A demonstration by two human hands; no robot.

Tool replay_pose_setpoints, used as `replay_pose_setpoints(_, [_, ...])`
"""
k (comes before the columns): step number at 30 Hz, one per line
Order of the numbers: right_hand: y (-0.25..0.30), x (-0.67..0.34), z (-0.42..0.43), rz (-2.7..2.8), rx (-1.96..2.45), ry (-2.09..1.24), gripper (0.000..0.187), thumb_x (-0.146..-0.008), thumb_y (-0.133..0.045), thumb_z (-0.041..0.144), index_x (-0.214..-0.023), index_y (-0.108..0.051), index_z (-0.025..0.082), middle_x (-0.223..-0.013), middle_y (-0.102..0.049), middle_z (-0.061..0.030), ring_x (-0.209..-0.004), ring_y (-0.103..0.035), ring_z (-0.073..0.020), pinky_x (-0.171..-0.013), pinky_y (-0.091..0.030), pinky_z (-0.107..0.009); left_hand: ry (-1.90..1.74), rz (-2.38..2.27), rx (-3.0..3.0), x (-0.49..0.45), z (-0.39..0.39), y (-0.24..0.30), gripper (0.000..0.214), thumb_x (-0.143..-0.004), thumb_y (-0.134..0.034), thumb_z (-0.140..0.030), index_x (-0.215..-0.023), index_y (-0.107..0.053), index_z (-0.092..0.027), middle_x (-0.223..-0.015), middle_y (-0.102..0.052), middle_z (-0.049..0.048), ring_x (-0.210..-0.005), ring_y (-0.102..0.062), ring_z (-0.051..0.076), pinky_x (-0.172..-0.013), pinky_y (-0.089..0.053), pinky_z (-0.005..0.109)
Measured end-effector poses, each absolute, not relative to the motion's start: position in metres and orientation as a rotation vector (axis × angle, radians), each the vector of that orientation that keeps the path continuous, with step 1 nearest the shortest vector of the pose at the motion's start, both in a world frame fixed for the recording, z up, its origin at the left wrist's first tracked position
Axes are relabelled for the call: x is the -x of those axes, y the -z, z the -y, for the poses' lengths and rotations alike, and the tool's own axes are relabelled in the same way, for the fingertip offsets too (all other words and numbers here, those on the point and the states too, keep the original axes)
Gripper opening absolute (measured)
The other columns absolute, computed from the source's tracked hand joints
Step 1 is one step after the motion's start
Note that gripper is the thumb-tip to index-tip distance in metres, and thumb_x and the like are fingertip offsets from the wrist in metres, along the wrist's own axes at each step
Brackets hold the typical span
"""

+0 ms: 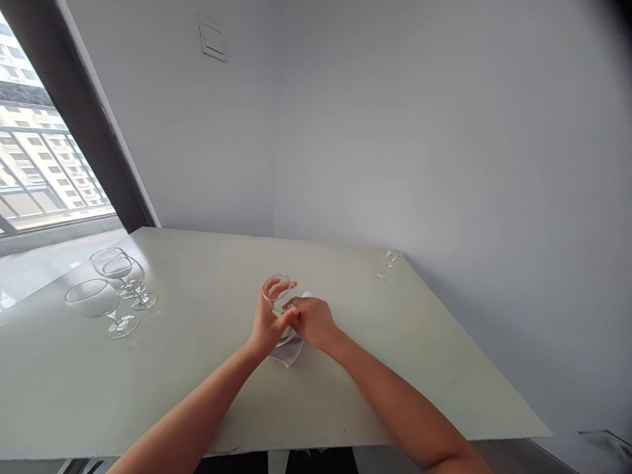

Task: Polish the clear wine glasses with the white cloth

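Above the middle of the table, my left hand (269, 322) is wrapped round a clear stemmed glass (279, 289), with the rim tipped up and away from me. My right hand (315, 320) is closed on a white cloth (288, 352) at the lower part of this glass. The cloth hangs below both hands, and a bit of it shows behind the right one. My fingers hide most of the stem and where the cloth meets the glass.
Several clear stemmed glasses (93, 299) stand grouped on the left of the pale table (197, 388). One more stemmed glass (392, 257) is at the far right corner. Grey walls (419, 131) border the table's far and right sides; a window (39, 145) is at left.
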State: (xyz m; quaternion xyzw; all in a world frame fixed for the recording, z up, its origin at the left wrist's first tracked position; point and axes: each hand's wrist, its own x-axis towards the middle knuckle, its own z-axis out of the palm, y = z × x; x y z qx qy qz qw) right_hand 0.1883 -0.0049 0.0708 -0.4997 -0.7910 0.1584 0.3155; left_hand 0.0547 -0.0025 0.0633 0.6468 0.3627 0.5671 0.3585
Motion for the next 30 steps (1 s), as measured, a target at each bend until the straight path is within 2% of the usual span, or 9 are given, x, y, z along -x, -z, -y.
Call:
replay_pose_setpoints(2, [-0.066, -0.187, -0.009, 2.071, 1.381, -0.477, 0.017, -0.079, -0.051, 0.032, -0.078, -0.066, 0.025, -0.066, -0.063, -0.0009, -0.058, -0.052, -0.0148, -0.059, -0.034, -0.026, -1.423, -0.912, -1.717, -0.057, 0.000, -0.054, 0.072, -0.074, -0.060, -0.043, -0.132, -0.021, -0.026, -0.132, -0.042, 0.0120, -0.127, -0.033, 0.023, -0.100, -0.028, 0.040])
replay_pose_setpoints(4, [-0.063, -0.200, -0.029, 1.920, 1.469, -0.496, 0.020, -0.078, -0.050, 0.036, -0.081, -0.066, 0.023, -0.066, -0.064, -0.0003, -0.058, -0.054, -0.0141, -0.059, -0.035, -0.024, -1.304, -0.963, -1.754, -0.059, -0.003, -0.041, 0.081, -0.074, -0.057, -0.047, -0.137, -0.010, -0.026, -0.138, -0.033, 0.0135, -0.129, -0.029, 0.024, -0.100, -0.029, 0.042])
replay_pose_setpoints(7, [-0.059, -0.243, -0.064, 1.554, 1.697, -0.417, 0.028, -0.076, -0.051, 0.041, -0.086, -0.066, 0.021, -0.066, -0.065, -0.0007, -0.063, -0.057, -0.0145, -0.062, -0.038, -0.023, -0.944, -1.157, -1.946, -0.064, -0.006, -0.019, 0.075, -0.072, -0.059, -0.047, -0.135, -0.025, -0.025, -0.141, -0.029, 0.0122, -0.129, -0.029, 0.028, -0.101, -0.027, 0.044])
replay_pose_setpoints(10, [-0.052, -0.298, -0.093, 1.358, 1.848, -0.343, 0.028, -0.077, -0.046, 0.034, -0.087, -0.066, 0.016, -0.069, -0.065, -0.0046, -0.069, -0.058, -0.0167, -0.065, -0.038, -0.024, -0.707, -1.239, -2.155, -0.069, -0.002, -0.007, 0.063, -0.072, -0.060, -0.036, -0.130, -0.036, -0.026, -0.139, -0.032, 0.0073, -0.127, -0.030, 0.027, -0.101, -0.027, 0.042])
replay_pose_setpoints(17, [-0.023, -0.373, -0.120, 1.037, 2.084, -0.324, 0.028, -0.073, -0.047, 0.028, -0.088, -0.066, 0.014, -0.073, -0.067, -0.0092, -0.068, -0.059, -0.0196, -0.057, -0.038, -0.026, -0.762, -1.312, -2.173, -0.073, 0.001, -0.010, 0.049, -0.077, -0.050, -0.028, -0.125, -0.041, -0.027, -0.130, -0.042, 0.0044, -0.117, -0.040, 0.023, -0.097, -0.033, 0.038])
replay_pose_setpoints(27, [-0.019, -0.383, -0.133, 0.968, 2.101, -0.335, 0.024, -0.072, -0.051, 0.026, -0.088, -0.065, 0.015, -0.069, -0.065, -0.0082, -0.070, -0.059, -0.0200, -0.061, -0.039, -0.026, -0.846, -1.354, -2.048, -0.071, -0.005, -0.009, 0.039, -0.078, -0.049, -0.027, -0.116, -0.047, -0.024, -0.116, -0.051, 0.0065, -0.108, -0.048, 0.023, -0.090, -0.036, 0.036])
replay_pose_setpoints(30, [-0.023, -0.382, -0.127, 0.970, 2.089, -0.340, 0.027, -0.071, -0.055, 0.027, -0.094, -0.062, 0.014, -0.073, -0.064, -0.0074, -0.072, -0.059, -0.0197, -0.062, -0.038, -0.026, -0.855, -1.374, -1.970, -0.070, -0.008, -0.006, 0.036, -0.079, -0.048, -0.027, -0.114, -0.048, -0.024, -0.110, -0.055, 0.0070, -0.101, -0.051, 0.023, -0.085, -0.038, 0.036])
